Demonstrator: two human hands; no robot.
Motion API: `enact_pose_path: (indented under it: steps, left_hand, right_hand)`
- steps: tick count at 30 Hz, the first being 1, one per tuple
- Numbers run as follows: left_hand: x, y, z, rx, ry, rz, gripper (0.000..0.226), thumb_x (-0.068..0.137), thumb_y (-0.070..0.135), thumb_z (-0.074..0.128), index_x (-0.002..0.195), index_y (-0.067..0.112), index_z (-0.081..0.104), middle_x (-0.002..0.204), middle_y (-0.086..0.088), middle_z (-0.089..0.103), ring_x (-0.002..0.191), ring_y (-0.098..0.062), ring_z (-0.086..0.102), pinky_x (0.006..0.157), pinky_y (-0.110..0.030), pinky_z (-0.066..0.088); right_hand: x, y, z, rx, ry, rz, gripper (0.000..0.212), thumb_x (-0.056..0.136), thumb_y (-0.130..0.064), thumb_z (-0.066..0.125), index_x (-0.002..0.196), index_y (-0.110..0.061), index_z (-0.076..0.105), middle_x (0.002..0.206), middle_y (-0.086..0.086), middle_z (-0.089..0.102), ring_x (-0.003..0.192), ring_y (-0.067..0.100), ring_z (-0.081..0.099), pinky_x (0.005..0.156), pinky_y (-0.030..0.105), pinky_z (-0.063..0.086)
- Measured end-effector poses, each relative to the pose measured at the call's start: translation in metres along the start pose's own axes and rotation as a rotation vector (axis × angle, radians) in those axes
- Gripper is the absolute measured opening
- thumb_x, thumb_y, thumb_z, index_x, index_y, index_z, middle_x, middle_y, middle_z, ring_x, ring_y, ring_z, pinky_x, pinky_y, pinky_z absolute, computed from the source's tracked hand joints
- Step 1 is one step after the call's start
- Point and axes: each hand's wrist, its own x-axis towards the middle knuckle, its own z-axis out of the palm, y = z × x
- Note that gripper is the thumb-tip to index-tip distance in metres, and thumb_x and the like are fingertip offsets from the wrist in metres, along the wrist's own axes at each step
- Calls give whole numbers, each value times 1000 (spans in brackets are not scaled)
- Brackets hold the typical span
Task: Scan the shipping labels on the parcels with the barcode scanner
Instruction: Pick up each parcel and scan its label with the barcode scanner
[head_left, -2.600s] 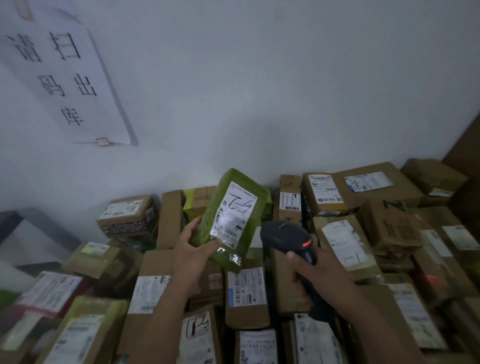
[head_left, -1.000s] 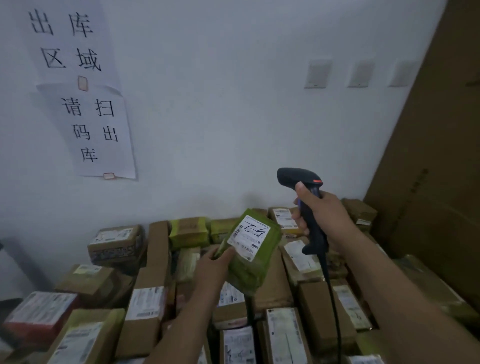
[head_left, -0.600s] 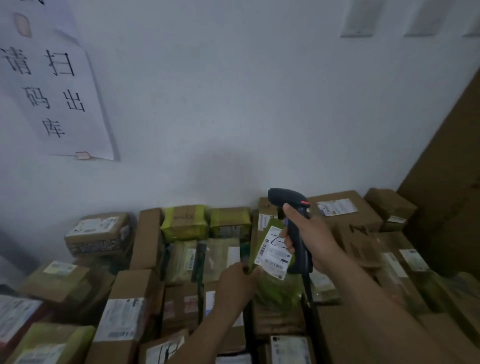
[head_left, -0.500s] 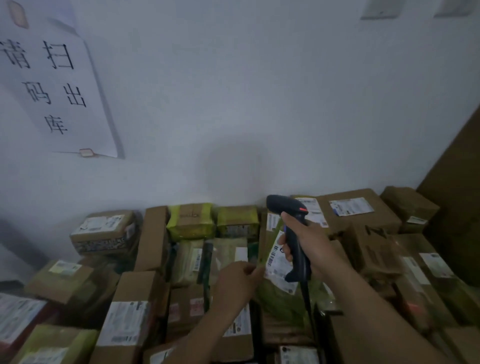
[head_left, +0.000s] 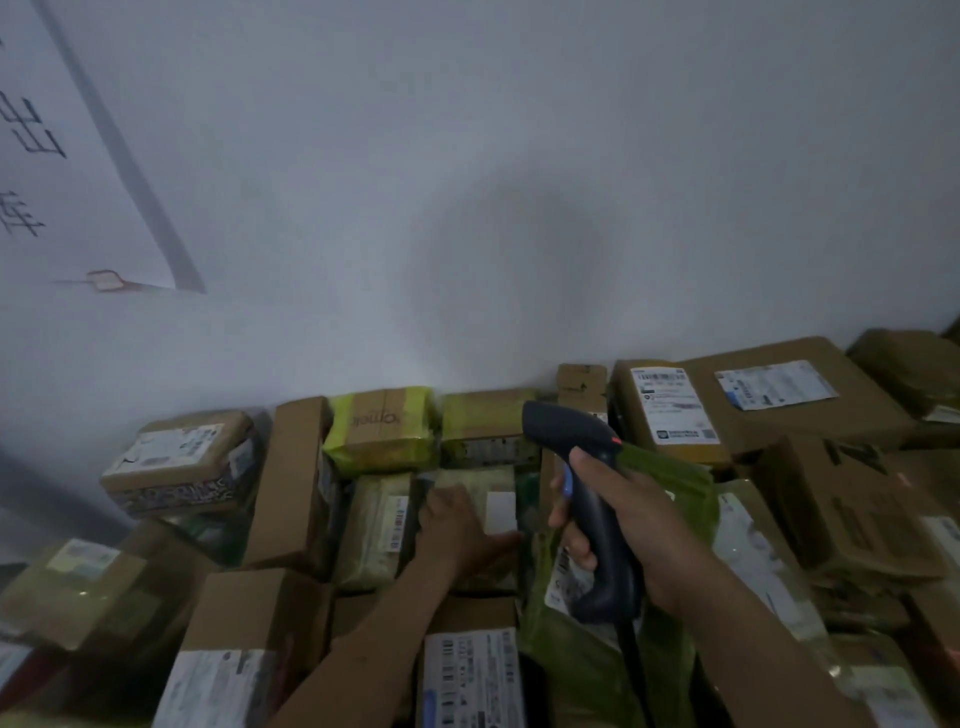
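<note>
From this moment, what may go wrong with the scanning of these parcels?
1. The pale green parcel under the left hand sits wedged between neighbours; pulling it may shift them.
2. Labels lie close together, so the barcode scanner in the right hand may read the side label of the next parcel instead.
3. The scanner cable hangs over the green mailer bag and may snag.

Paper sign, upper left: cut off by the left and top edges, characters only partial.
Green parcel, centre right: its label is mostly covered by the right hand and barcode scanner.
Left hand, centre: blurred, finger grip indeterminate.
Box label, bottom centre: cropped by the bottom edge, print unreadable.
</note>
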Motion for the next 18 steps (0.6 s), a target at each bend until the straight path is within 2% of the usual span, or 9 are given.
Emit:
enact_pose_path:
  steps: [3, 5, 8, 12, 16, 18]
  left_hand:
    - [11, 7, 8, 14, -106, -62, 136, 69, 78, 66, 154, 15, -19, 156, -23, -30, 147, -45, -12, 118, -59, 13]
    - [15, 7, 12, -25, -131, -92, 139, 67, 76, 69, 152, 20, -26, 155, -25, -32, 147, -47, -13, 117, -60, 12]
    - [16, 4, 15, -97, -97, -124, 140, 64, 74, 73, 152, 27, -24, 157, -27, -15, 146, -48, 0, 116, -56, 17]
    - [10, -3, 3, -185, 24, -90, 136, 57, 77, 71, 155, 30, -11, 155, -24, 8, 142, -44, 16, 113, -52, 25]
    - [-11, -10, -30, -336, 176, 10, 122, 65, 60, 77, 156, 30, 1, 157, -16, 18, 143, -36, 22, 114, -50, 29]
    - [-27, -12, -53, -435, 246, 92, 115, 66, 54, 80, 155, 30, 11, 155, -10, 27, 140, -31, 32, 110, -52, 38]
  right_hand:
    - [2, 2, -3, 11, -11, -7, 53, 66, -57, 83, 83, -9, 69, 77, 21, 65, 46, 24, 52, 44, 29, 46]
    - [3, 3, -4, 11, -8, -7, 53, 68, -55, 82, 84, -7, 67, 76, 21, 65, 45, 24, 51, 44, 29, 45]
    - [2, 4, -3, 9, 11, -3, 53, 71, -53, 80, 87, -5, 65, 75, 21, 65, 45, 24, 51, 44, 29, 45]
    - [-1, 4, -2, 9, 42, 5, 53, 70, -53, 76, 89, -4, 65, 75, 21, 65, 46, 24, 51, 45, 29, 45]
    - [-6, -1, 2, 33, 70, 25, 50, 73, -49, 74, 92, -3, 65, 76, 19, 66, 48, 23, 55, 45, 28, 48]
    - [-11, -5, 6, 70, 107, 37, 49, 73, -45, 74, 93, -1, 66, 78, 20, 69, 52, 24, 61, 46, 29, 52]
